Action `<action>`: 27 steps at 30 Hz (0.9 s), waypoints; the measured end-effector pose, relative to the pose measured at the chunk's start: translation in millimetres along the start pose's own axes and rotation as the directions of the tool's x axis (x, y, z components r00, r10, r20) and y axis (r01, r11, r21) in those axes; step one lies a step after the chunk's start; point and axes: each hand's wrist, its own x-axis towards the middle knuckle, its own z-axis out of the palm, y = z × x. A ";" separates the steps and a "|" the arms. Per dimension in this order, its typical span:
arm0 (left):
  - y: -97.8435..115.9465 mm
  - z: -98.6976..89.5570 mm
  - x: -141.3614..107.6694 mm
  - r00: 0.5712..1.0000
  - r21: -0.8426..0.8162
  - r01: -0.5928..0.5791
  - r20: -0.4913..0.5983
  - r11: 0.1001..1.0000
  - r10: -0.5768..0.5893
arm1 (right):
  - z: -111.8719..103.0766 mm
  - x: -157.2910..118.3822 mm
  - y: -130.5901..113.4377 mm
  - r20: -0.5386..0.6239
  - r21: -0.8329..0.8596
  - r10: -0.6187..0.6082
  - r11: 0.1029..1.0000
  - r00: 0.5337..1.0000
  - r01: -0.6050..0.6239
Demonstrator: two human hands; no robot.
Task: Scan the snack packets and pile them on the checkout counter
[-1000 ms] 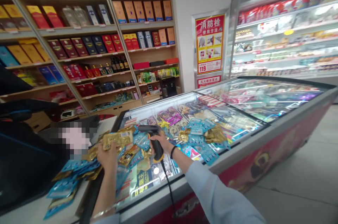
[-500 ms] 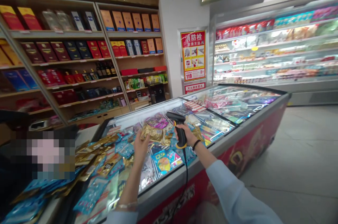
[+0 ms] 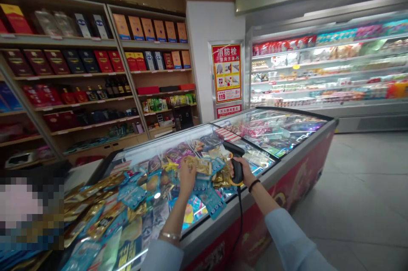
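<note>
My right hand (image 3: 245,172) is wrapped round the grip of a black and yellow barcode scanner (image 3: 237,169), whose cord hangs down in front of the freezer. My left hand (image 3: 188,173) is closed on the end of a gold snack packet (image 3: 203,166), held left of the scanner above the glass. Under and around that packet lie more gold packets (image 3: 222,179) and blue packets (image 3: 213,203). Further left, a spread of blue packets (image 3: 132,195) and gold packets (image 3: 102,222) covers part of the glass-topped chest freezer (image 3: 288,177).
Shelves of boxed goods (image 3: 137,28) stand behind on the left. A lit open refrigerator (image 3: 318,111) lines the back right, beside a red fire-hydrant notice (image 3: 227,73). Tiled floor (image 3: 360,186) lies right of the freezer. A person, partly pixelated, is at the left edge.
My view has turned slightly to the right. Both hands have shifted right over the freezer, the left with a gold packet. Blue packets now lie under my hands near the front edge.
</note>
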 end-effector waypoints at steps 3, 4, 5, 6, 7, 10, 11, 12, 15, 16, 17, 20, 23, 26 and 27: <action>-15.8 14.6 -5.2 0.996 0.186 -0.081 0.062 0.979 0.071 | -10.4 5.9 15.2 -0.023 0.061 0.006 0.998 1.000 -0.004; -21.3 17.5 -6.6 0.992 0.218 -0.089 0.103 0.972 0.068 | -13.8 7.1 19.8 -0.028 0.076 0.008 0.997 1.000 -0.005; -26.3 19.3 -7.4 0.988 0.231 -0.095 0.145 0.968 0.062 | -17.1 7.8 23.6 -0.027 0.089 0.010 0.996 1.000 -0.008; -30.3 20.2 -7.7 0.983 0.229 -0.095 0.178 0.969 0.054 | -20.1 8.1 26.6 -0.020 0.096 0.013 0.995 1.000 -0.011; -33.4 20.3 -7.6 0.978 0.218 -0.095 0.201 0.971 0.051 | -22.6 8.1 28.6 -0.006 0.095 0.017 0.995 1.000 -0.016; -36.7 19.0 -6.4 0.976 0.182 -0.072 0.217 0.981 0.032 | -27.3 7.1 30.1 0.058 0.065 0.023 0.998 0.998 -0.026; -36.4 18.9 -6.4 0.976 0.173 -0.060 0.217 0.983 0.021 | -27.9 6.6 29.8 0.077 0.060 0.024 0.998 0.997 -0.029; -35.5 18.9 -6.7 0.976 0.164 -0.051 0.218 0.985 0.014 | -28.1 6.2 29.3 0.086 0.066 0.021 0.997 0.996 -0.027; -31.7 19.1 -9.0 0.976 0.134 -0.044 0.216 0.990 0.014 | -27.6 4.2 27.7 0.066 0.141 -0.022 0.990 0.998 0.013; -30.4 18.9 -9.8 0.976 0.126 -0.046 0.215 0.991 0.018 | -27.3 3.4 27.3 0.050 0.166 -0.037 0.986 0.998 0.029; -29.2 18.5 -10.4 0.976 0.119 -0.046 0.216 0.992 0.020 | -27.1 2.6 27.0 0.034 0.188 -0.050 0.981 0.998 0.042; -26.7 17.1 -11.3 0.974 0.120 -0.037 0.228 0.992 0.009 | -27.7 0.4 26.4 0.017 0.213 -0.048 0.976 0.999 0.043; -25.6 19.6 -13.7 0.970 0.143 -0.041 0.244 0.989 0.005 | -29.4 -0.9 26.2 0.019 0.209 -0.056 0.977 0.998 0.051; -23.3 28.1 -19.7 0.964 0.185 -0.115 0.259 0.976 0.064 | -30.8 -1.8 25.7 0.007 0.208 -0.088 0.975 0.996 0.085; -22.0 31.7 -22.1 0.959 0.198 -0.148 0.267 0.969 0.092 | -31.0 -2.1 25.4 0.000 0.205 -0.093 0.974 0.996 0.091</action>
